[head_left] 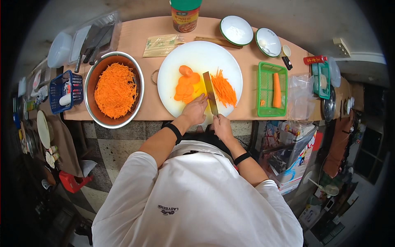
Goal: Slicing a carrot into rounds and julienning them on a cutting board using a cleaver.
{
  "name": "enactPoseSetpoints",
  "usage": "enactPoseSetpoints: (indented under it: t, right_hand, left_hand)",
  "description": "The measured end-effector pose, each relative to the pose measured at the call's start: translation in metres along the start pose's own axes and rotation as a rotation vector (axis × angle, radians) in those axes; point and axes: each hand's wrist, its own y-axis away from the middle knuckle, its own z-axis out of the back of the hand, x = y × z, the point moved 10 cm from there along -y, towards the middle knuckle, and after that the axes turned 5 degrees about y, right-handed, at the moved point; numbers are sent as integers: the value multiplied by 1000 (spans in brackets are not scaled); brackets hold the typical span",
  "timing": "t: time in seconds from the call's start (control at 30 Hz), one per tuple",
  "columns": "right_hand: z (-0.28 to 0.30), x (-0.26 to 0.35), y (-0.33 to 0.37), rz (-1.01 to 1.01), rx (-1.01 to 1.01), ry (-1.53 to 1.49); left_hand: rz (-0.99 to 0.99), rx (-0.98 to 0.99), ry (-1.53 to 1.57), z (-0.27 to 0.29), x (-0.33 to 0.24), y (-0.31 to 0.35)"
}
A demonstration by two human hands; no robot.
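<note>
A round white cutting board [168,61] lies at the table's front edge. My right hand [222,126] is wrapped round the handle of a kitchen knife [210,91], its broad blade standing on the board. Just left of the blade, my left hand [195,110] presses its bent fingertips on thin carrot slices [184,88], which overlap in a row. A short carrot piece [185,71] sits at the far end of these slices. Right of the blade, a heap of carrot shreds [223,89] spreads over the board.
Left of the board stands a steel bowl [87,88] heaped with shredded carrot [115,90]. A green basket [263,68] with a whole carrot [277,89] is on the right. Farther back are a green-lidded tub [185,20], two white bowls [236,30] and bamboo skewers [161,45]. A blue basket [61,109] sits far left.
</note>
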Motion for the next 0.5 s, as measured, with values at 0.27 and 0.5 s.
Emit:
enactPoseSetpoints:
  t: [0.27,0.5]
  right_hand:
    - [0,6,6,-122,95,-116]
    - [2,19,-16,-229,114,-138]
  left_hand:
    - [10,24,-4,-5,4,0]
    - [12,12,-10,-4,3,-3]
